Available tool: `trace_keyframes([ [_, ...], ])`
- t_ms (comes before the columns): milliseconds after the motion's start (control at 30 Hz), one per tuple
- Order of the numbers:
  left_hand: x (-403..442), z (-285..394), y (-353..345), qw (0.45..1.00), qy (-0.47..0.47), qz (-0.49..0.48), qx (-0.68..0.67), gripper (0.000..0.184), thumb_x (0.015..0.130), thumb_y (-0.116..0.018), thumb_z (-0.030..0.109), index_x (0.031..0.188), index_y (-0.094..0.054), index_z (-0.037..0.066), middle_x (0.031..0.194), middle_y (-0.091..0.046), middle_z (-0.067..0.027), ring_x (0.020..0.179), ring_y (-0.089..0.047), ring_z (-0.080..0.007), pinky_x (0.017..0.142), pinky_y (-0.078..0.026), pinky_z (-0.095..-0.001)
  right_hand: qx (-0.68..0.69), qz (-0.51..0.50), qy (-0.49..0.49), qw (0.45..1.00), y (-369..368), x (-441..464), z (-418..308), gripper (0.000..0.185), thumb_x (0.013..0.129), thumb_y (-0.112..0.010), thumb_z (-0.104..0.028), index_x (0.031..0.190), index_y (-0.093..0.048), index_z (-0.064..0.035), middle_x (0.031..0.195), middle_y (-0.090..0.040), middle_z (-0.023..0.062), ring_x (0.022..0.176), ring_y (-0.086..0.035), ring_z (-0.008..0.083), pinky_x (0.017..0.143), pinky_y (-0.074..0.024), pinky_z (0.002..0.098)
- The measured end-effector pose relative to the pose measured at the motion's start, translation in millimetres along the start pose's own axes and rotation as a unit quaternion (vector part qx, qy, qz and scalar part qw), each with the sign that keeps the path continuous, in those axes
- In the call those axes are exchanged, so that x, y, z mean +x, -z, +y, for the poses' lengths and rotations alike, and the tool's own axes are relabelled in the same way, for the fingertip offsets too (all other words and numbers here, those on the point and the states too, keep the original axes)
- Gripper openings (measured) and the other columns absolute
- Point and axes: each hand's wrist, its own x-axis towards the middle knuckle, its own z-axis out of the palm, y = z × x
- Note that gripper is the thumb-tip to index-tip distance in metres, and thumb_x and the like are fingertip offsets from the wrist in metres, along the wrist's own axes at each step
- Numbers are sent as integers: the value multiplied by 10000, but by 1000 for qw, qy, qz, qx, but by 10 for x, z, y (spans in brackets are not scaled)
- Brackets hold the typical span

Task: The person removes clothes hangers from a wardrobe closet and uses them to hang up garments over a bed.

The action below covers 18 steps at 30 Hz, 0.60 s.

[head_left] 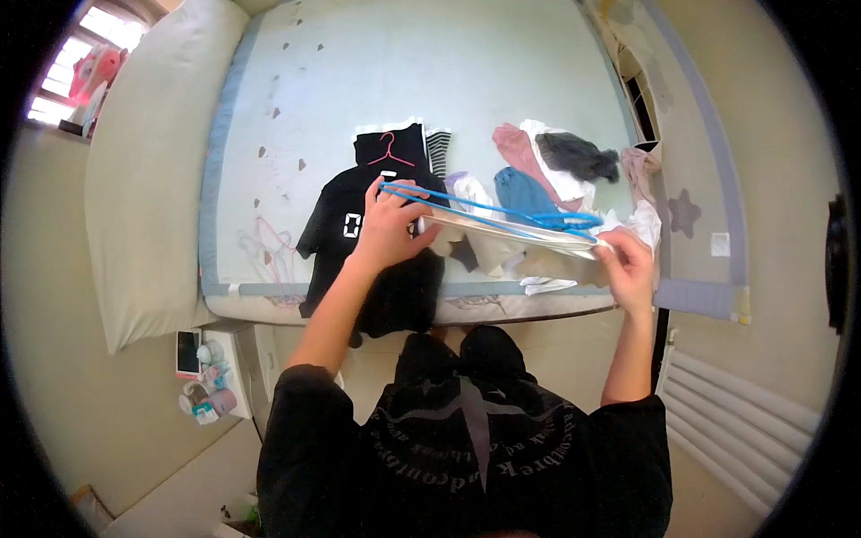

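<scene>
Between my hands I hold a white shopping bag (pixel 511 231), seen along its narrow upper edge, with blue cord handles (pixel 466 205) stretched across it. My left hand (pixel 391 222) pinches the bag's left end, and its fingers are hooked through the blue cord. At the other end, my right hand (pixel 630 263) grips the corner between thumb and fingers. Beneath my left hand lies a black T-shirt (pixel 332 211) with white print. A pink hanger (pixel 389 154) rests on black cloth just beyond it. The inside of the bag is hidden.
On the bed (pixel 395 63) past the bag are a dark grey garment (pixel 574 154), a pink one (pixel 513 148) and a blue one (pixel 525 193). Several pale hangers (pixel 269 251) lie at left. A side table (pixel 235 363) and a radiator (pixel 735 421) flank me.
</scene>
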Motion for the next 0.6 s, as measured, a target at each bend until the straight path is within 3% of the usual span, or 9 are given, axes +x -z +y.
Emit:
trace_keyframes([
  [67,44,-33,98,999,-20,12,-38,181,777,-815,213,849,-688,107,1208,-672,-64,1298,-520,-326,1136,-291,-544,32,-23,-18,999,-18,-29,117,141,871,-735,-68,943,-658,26,774,-586,42,698,-492,106,613,-367,243],
  [100,74,8,172,995,-14,7,-97,175,789,-802,118,865,-655,61,1233,-676,-106,1333,-513,-355,1143,-338,-519,44,-19,-17,999,-44,-48,198,152,866,-736,-68,956,-654,22,788,-593,42,708,-496,109,627,-377,246],
  [300,171,268,457,969,31,-1,-245,181,795,-762,-11,908,-626,29,1179,-706,-128,1163,-652,-314,966,-524,-398,-1,-32,-33,999,-202,-51,469,227,812,-704,-43,1033,-657,-18,857,-624,32,805,-538,133,730,-431,276],
  [400,253,389,566,971,3,39,-234,188,784,-774,-10,907,-637,30,1136,-725,-118,1103,-686,-281,924,-543,-368,-42,-19,35,998,-341,-69,600,257,802,-683,-13,1058,-653,-16,876,-605,40,829,-528,148,745,-431,280],
  [433,265,402,593,970,1,34,-239,195,778,-781,-9,909,-642,32,1128,-727,-118,1088,-691,-277,915,-546,-361,57,-29,3,998,-427,-49,693,271,785,-671,14,1054,-644,-13,931,-604,64,851,-542,162,755,-445,292],
  [533,299,450,658,968,-10,23,-251,212,763,-796,-8,916,-656,36,1112,-731,-117,1046,-705,-265,890,-555,-344,100,-136,11,986,-486,121,547,281,778,-664,27,1054,-627,-4,1007,-618,82,913,-582,176,817,-474,309],
  [600,320,525,681,966,-24,22,-256,220,756,-802,-8,922,-666,37,1110,-731,-117,1023,-711,-259,875,-559,-339,155,-126,42,979,-625,159,390,199,841,-659,17,1036,-623,-9,950,-605,60,866,-584,167,813,-486,317],
])
